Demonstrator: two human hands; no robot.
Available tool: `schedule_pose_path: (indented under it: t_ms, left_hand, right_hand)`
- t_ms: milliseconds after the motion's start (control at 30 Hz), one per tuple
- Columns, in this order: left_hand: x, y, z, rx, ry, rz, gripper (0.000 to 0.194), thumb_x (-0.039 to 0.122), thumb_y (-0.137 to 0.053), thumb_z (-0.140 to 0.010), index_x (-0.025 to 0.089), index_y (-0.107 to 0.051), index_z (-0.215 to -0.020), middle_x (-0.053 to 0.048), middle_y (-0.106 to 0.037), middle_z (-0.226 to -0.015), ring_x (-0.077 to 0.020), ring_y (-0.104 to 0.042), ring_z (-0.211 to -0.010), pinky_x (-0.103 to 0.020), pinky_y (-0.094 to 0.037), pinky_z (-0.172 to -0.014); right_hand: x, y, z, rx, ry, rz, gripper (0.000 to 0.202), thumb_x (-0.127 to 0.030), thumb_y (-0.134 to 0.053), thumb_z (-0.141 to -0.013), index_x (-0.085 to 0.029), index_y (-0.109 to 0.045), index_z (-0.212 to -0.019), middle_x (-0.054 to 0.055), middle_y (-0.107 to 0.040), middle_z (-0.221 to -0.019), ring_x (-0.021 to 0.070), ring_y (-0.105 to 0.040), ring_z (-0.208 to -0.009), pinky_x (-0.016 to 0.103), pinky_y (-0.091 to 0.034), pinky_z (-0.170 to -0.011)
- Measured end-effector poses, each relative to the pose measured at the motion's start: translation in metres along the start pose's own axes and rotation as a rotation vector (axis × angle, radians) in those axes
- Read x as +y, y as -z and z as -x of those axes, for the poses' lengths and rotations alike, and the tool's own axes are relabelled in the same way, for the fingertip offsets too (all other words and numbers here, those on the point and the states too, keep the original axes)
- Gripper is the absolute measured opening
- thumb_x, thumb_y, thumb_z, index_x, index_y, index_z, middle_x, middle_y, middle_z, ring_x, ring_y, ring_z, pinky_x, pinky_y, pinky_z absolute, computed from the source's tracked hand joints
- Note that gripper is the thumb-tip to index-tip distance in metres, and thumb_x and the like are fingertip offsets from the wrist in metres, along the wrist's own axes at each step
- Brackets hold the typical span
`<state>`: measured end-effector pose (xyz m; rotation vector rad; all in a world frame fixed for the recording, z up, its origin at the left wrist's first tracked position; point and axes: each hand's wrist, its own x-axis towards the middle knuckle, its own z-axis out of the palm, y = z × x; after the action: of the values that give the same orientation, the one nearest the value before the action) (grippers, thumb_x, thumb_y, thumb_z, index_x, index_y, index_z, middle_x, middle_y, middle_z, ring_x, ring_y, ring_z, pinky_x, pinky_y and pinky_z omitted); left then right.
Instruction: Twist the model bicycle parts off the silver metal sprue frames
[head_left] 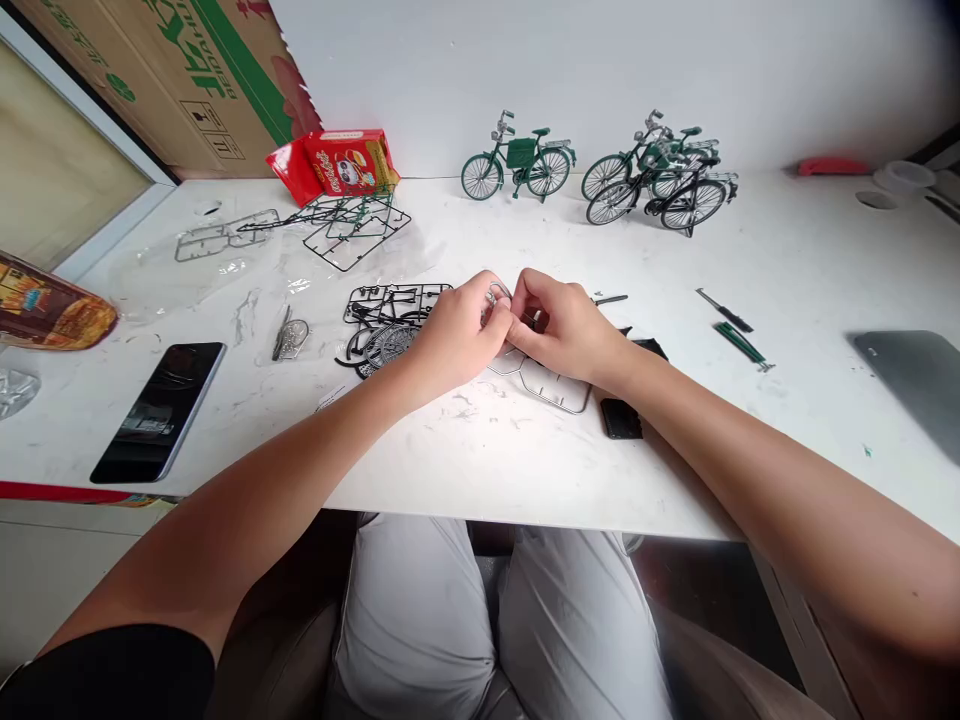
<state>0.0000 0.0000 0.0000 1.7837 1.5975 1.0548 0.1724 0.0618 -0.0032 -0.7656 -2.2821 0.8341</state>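
Note:
Over the middle of the table my left hand and my right hand meet, fingers pinched together. Both are closed on a silver plastic sprue frame, whose looped runners hang below my right hand. Any small part between the fingertips is mostly hidden. Just left of my left hand lie black sprues and spoked toy wheels. A black flat piece rests under my right forearm, with another dark piece partly covered behind it.
Model bicycles, one green and one black among them, stand at the back. A phone, a red box and loose sprues lie left. A craft knife, green pieces and a grey device lie right.

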Motion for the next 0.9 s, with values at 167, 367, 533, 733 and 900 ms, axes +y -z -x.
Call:
schedule_pose_path:
  t_ms: [167, 367, 533, 733, 900]
  left_hand:
    - [0.0013, -0.0002, -0.0002, 0.006, 0.004, -0.006, 0.012, 0.019, -0.054, -0.101, 0.023, -0.058, -0.091, 0.002, -0.068, -0.066, -0.0168, -0.069, -0.060, -0.029, -0.050, -0.060]
    - [0.0012, -0.0002, -0.0003, 0.006, 0.005, -0.006, 0.012, 0.018, -0.054, -0.100, 0.023, -0.058, -0.090, 0.002, -0.067, -0.066, -0.0163, -0.067, -0.060, -0.028, -0.049, -0.059]
    - [-0.0008, -0.0005, -0.0013, 0.006, -0.010, -0.031, 0.012, 0.018, -0.053, -0.100, 0.023, -0.058, -0.090, 0.001, -0.066, -0.067, -0.0164, -0.066, -0.062, -0.028, -0.049, -0.061]
    - [-0.0007, 0.0007, -0.0011, -0.009, -0.020, -0.070, 0.013, 0.017, -0.052, -0.100, 0.022, -0.058, -0.090, 0.000, -0.068, -0.073, -0.0176, -0.067, -0.067, -0.029, -0.051, -0.065]
    - [0.0017, 0.0019, -0.0003, -0.020, -0.013, -0.078, 0.014, 0.016, -0.051, -0.100, 0.022, -0.058, -0.090, -0.001, -0.068, -0.074, -0.0180, -0.068, -0.069, -0.029, -0.050, -0.065]
  right_hand:
    - [0.0012, -0.0004, 0.0001, 0.000, -0.002, 0.000, 0.024, -0.034, -0.066, -0.093, -0.026, -0.046, -0.084, -0.003, -0.064, -0.066, 0.0150, -0.051, -0.057, 0.031, -0.038, -0.060]
    - [0.0033, -0.0013, -0.0004, 0.006, 0.012, 0.011, 0.023, -0.034, -0.066, -0.092, -0.026, -0.046, -0.083, -0.003, -0.065, -0.067, 0.0148, -0.052, -0.057, 0.030, -0.039, -0.059]
    - [0.0037, -0.0014, -0.0003, 0.007, 0.005, 0.027, 0.023, -0.032, -0.067, -0.091, -0.026, -0.047, -0.083, -0.003, -0.065, -0.066, 0.0140, -0.051, -0.056, 0.030, -0.038, -0.057]
    - [0.0033, -0.0005, -0.0002, -0.008, -0.008, 0.025, 0.022, -0.031, -0.068, -0.089, -0.025, -0.048, -0.083, -0.002, -0.067, -0.069, 0.0143, -0.053, -0.058, 0.030, -0.038, -0.058]
    - [0.0016, 0.0004, -0.0003, -0.020, -0.015, 0.023, 0.023, -0.032, -0.067, -0.089, -0.025, -0.046, -0.083, -0.002, -0.067, -0.070, 0.0143, -0.051, -0.057, 0.030, -0.037, -0.059]
